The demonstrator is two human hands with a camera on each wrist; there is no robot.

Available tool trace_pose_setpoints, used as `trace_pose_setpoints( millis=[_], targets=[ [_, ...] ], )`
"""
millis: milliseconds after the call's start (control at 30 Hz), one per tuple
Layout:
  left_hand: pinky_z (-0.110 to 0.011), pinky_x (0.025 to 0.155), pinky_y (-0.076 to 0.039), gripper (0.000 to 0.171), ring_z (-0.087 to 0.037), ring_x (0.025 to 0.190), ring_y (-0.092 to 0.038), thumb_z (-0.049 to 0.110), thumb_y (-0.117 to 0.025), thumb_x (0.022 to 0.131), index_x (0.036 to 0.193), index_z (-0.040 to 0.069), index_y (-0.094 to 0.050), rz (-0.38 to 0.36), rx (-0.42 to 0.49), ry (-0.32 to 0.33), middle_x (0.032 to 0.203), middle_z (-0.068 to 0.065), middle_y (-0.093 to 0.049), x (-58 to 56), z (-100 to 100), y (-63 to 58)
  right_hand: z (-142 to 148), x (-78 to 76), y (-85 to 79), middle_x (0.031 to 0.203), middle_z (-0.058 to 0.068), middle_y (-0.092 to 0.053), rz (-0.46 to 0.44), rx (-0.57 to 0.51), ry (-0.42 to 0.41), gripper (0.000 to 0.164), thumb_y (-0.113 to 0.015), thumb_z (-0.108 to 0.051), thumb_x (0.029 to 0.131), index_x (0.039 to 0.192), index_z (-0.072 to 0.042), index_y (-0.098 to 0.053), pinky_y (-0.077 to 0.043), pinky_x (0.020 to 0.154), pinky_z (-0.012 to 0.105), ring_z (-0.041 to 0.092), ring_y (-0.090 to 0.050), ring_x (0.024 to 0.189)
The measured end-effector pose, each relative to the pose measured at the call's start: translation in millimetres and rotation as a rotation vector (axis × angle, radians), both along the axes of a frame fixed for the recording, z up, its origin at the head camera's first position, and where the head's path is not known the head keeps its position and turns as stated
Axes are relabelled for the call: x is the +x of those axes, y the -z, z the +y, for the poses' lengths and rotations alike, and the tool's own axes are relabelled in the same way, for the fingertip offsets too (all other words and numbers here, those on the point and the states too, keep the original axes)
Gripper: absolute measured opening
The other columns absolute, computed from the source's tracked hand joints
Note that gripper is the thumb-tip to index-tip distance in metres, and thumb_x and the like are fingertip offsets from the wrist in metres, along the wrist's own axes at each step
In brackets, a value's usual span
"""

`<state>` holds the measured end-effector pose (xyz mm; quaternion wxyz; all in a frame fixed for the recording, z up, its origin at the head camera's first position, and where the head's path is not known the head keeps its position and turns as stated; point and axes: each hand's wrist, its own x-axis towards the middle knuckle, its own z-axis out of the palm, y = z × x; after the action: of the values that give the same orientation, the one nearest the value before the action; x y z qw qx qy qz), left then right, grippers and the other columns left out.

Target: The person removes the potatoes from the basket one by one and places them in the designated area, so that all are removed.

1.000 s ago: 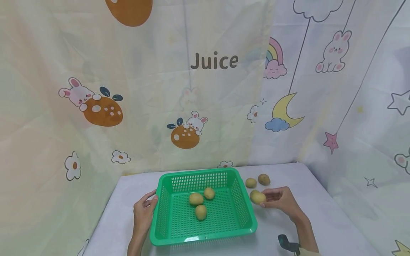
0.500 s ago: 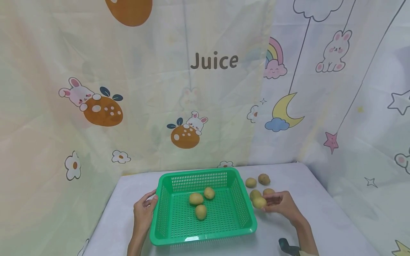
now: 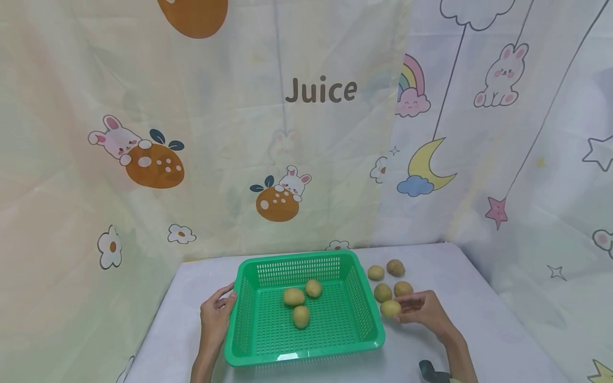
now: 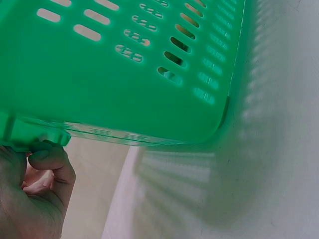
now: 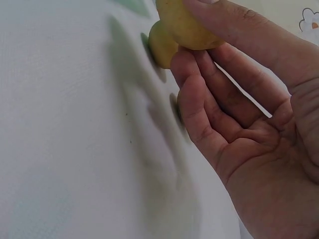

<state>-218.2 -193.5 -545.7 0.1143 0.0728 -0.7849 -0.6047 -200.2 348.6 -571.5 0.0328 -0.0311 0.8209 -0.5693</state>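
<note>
With thumb and fingers, my left hand (image 3: 215, 317) grips the left rim of a green plastic basket (image 3: 306, 355); the left wrist view shows the thumb (image 4: 44, 158) against the rim's underside. Three potatoes (image 3: 300, 317) lie on the basket floor. To the right of the basket, my right hand (image 3: 428, 313) pinches a yellowish potato (image 3: 390, 309) between thumb and fingers. In the right wrist view this potato (image 5: 187, 25) is partly cut off by the frame's top. Just behind it on the table sit a greenish potato (image 3: 382, 292) and a browner potato (image 3: 404, 289).
Farther back, right of the basket, lie two more potatoes, a pale one (image 3: 375, 273) and a darker one (image 3: 395, 267). A white cloth covers the table (image 3: 483, 324). Printed curtains (image 3: 335, 175) stand behind and at both sides.
My right hand has moved slightly toward me with its potato, away from the greenish one, uncovering the browner potato behind. The left hand and basket have stayed put.
</note>
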Motion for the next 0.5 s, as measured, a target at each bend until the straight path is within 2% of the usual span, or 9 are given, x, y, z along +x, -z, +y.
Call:
trace_pose_setpoints(
  millis=[500],
  targets=[
    [-0.025,0.065,-0.065,0.038,-0.011,0.073,-0.080,0.019,-0.061,0.113,0.147,0.003,-0.065,-0.012,-0.004,0.003,0.110,-0.027,-0.081,0.4,1.2,-1.2,2.7,1.7,10.5,0.112,0.021,-0.082,0.003,-0.002,-0.014,0.051,-0.095,-0.005,0.076,0.122,0.008,-0.076,-0.066,0.084,0.026,0.012,-0.079,0.091]
  ],
)
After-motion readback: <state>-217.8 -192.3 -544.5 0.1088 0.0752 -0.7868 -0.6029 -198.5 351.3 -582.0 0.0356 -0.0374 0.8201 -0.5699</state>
